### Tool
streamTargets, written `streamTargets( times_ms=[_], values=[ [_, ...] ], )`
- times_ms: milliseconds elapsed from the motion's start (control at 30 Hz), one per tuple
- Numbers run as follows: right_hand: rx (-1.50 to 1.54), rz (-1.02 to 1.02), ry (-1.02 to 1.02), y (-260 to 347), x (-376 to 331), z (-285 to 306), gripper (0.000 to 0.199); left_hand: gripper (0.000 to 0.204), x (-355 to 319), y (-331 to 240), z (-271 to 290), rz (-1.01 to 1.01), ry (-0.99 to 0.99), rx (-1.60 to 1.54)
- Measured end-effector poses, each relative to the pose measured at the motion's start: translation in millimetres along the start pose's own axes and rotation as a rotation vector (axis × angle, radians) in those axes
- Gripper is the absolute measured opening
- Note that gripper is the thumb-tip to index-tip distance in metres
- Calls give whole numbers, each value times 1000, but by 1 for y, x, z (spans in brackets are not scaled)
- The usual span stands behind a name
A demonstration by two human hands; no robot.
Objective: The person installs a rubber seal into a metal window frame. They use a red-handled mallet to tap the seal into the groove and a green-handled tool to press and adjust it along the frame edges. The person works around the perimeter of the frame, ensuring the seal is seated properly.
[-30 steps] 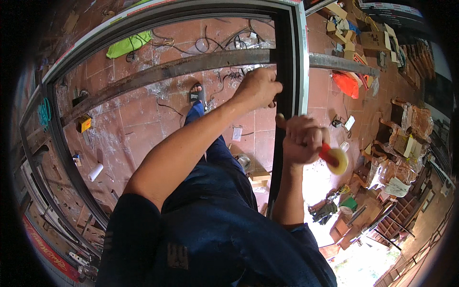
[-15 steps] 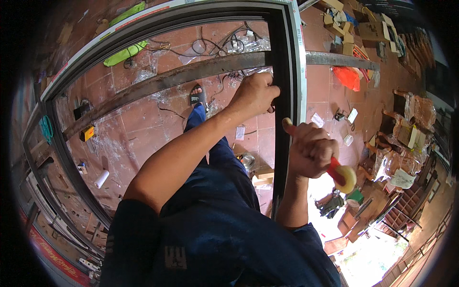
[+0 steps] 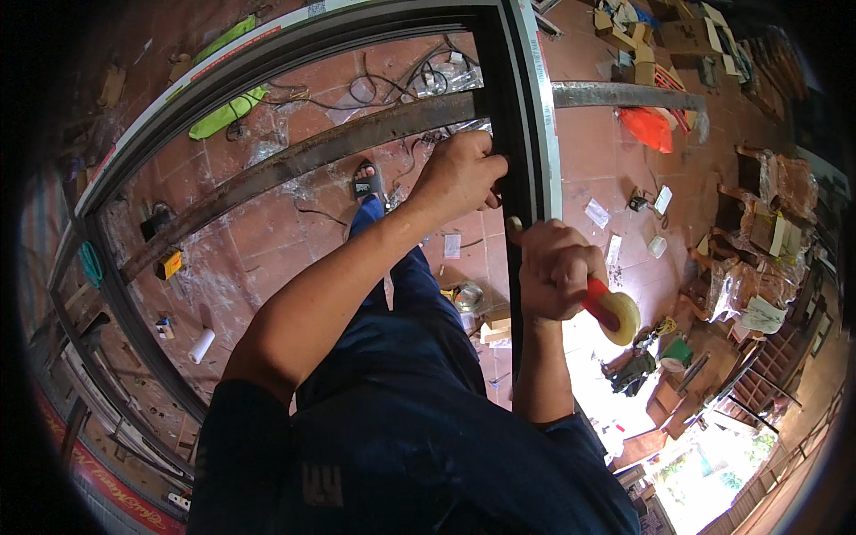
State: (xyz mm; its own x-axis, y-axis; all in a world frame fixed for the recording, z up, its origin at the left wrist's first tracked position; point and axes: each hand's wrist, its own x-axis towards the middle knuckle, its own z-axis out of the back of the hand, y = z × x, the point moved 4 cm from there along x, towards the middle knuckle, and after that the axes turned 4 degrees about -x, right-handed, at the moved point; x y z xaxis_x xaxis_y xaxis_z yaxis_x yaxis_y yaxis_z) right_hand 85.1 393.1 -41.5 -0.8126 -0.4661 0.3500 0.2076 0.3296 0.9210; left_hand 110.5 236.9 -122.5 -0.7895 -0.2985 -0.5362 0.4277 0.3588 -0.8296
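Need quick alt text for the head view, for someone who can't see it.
The left hand steadies a dark metal window frame while the right hand grips a red-handled tool with a pale yellow round end against its upright bar, above a cluttered red tile floor.

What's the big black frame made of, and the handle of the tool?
The frame looks like metal, probably dark-coated aluminium: thin straight ribbed bars with a smooth sheen. The handle in the right hand looks like plastic: glossy red, with a pale, see-through yellowish end.

I stand in a workshop: a dark metal frame [image 3: 522,107] before me, cables, boxes and scraps across the red-tiled floor [image 3: 267,232].
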Motion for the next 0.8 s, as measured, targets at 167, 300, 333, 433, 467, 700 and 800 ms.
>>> streamTargets(
  times_ms=[167, 300, 333, 433, 467, 700, 800],
  values=[
    [-20, -16, -40, -9, 18, -9, 32, 22, -2, -1, -3, 55, -15, -31],
    [-1, -12, -3, -5, 5, -4, 31, 21, -2, -4, 0, 1, -13, -8],
    [3, -4, 4, -9, 10, -7, 31, 21, 0, -1, 0, 1, -3, -42],
    [16, 7, 23, -15, 28, -16, 33, 21, 2, -6, 3, -68, -35, 73],
    [-5, -8, 15, -13, 26, -14, 34, 22, 2, -3, 1, -15, 2, 40],
    [76, 14, 12, -23, 24, -8, 33, 35, 10, -9, 10, 62, 14, -123],
    [-26, 15, -15, -22, 33, -16, 45, 37, 10, -10, 10, 62, -20, -129]
  ],
)
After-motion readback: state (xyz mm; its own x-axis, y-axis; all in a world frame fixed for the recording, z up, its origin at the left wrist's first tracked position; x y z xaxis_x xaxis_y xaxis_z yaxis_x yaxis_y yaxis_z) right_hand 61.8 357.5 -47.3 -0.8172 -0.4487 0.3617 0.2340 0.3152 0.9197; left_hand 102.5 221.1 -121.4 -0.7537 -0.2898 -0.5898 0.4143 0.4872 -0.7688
